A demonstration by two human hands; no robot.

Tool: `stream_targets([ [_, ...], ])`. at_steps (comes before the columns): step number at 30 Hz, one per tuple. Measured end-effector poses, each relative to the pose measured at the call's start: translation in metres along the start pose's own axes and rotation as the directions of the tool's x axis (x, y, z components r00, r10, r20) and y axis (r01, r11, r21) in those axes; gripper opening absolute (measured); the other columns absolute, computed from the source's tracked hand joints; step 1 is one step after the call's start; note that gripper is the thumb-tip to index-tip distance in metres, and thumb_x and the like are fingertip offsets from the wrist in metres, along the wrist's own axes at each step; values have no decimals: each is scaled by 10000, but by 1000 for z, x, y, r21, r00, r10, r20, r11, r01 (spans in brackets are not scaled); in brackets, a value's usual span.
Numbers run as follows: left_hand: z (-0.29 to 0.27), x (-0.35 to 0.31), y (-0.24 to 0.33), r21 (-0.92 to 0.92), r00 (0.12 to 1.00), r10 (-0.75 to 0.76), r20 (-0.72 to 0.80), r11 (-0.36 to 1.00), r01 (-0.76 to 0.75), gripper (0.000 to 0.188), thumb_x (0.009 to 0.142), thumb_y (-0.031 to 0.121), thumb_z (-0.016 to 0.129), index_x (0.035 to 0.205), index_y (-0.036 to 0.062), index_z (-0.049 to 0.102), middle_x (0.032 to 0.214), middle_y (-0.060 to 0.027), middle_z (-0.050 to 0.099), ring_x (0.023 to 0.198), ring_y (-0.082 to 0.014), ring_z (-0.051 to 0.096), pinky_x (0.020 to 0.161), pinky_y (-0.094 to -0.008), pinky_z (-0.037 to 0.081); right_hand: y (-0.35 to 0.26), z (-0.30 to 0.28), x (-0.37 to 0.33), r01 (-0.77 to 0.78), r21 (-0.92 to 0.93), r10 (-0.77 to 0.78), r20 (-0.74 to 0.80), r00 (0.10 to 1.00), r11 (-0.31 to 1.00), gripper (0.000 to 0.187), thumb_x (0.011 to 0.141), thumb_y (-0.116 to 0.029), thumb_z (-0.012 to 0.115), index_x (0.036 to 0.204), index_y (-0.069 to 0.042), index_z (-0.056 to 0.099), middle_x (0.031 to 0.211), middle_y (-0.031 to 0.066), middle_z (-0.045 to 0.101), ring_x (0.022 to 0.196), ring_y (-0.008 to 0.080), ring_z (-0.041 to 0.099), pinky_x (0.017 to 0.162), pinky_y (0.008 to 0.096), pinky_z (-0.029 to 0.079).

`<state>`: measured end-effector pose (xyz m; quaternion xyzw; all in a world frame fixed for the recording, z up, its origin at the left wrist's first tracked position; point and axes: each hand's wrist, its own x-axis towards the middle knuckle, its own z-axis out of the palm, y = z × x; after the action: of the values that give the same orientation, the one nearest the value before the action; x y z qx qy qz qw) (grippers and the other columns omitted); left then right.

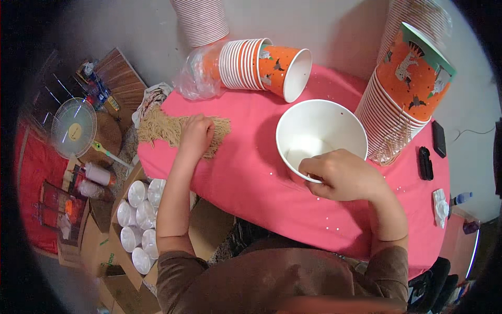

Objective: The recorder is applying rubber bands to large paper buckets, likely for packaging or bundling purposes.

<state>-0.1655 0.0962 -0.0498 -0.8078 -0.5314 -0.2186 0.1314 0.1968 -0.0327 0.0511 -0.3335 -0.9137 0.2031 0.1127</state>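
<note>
My left hand (pixel 196 135) rests on a flat bundle of tan strings (pixel 163 127) at the left of the pink-covered table (pixel 246 162). Its fingers are curled down into the strands; how many they pinch is hidden. A large white-lined paper bucket (pixel 327 123) stands open side up, right of the middle. Over its near rim my right hand (pixel 342 175) is closed, fingers inside the wall and palm outside. The inside of the bucket looks plain white. Several small white dots lie on the cloth around it.
A stack of orange patterned buckets (pixel 285 70) lies on its side at the back, with clear plastic wrap (pixel 198 78). Another tall stack (pixel 408 89) leans at the right, near a black phone-like object (pixel 438 138). A cardboard box (pixel 117 246) of wrapped cups stands left below the table.
</note>
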Motion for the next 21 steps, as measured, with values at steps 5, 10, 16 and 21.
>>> stream_targets([
  [5, -17, -5, 13, -209, 998, -41, -37, 977, 33, 59, 750, 77, 667, 805, 69, 648, 866, -118, 615, 876, -335, 587, 797, -432, 451, 1, 0, -1, 6, -4, -6, -7, 1000, 1000, 151, 784, -141, 603, 847, -11, 558, 770, 204, 634, 757, 399, 626, 674, 502, 476],
  [10, -36, -23, 81, -343, 956, 36, -290, 929, -139, 71, 774, 79, 694, 836, 59, 668, 922, -100, 650, 897, -311, 613, 829, -427, 482, -3, 5, 2, -13, -107, -1, -131, 991, 994, 152, 791, -156, 629, 832, -23, 569, 770, 182, 642, 715, 373, 634, 633, 485, 480],
  [16, -50, -64, 180, -752, 953, 199, -227, 587, -301, 142, 829, 90, 684, 965, 49, 691, 916, -111, 647, 869, -277, 632, 778, -384, 513, -22, 2, 8, 49, -115, -94, -431, 898, 992, 214, 805, -184, 709, 881, -8, 613, 748, 148, 634, 662, 316, 634, 606, 421, 477],
  [21, -44, -57, 181, -873, 992, -106, -62, 487, -2, 96, 846, 26, 658, 941, 13, 664, 879, -120, 641, 743, -258, 640, 634, -314, 506, -17, -7, 3, 6, -59, -32, -450, 893, 998, 171, 825, -144, 693, 897, -2, 633, 770, 147, 640, 680, 314, 640, 617, 384, 486],
])
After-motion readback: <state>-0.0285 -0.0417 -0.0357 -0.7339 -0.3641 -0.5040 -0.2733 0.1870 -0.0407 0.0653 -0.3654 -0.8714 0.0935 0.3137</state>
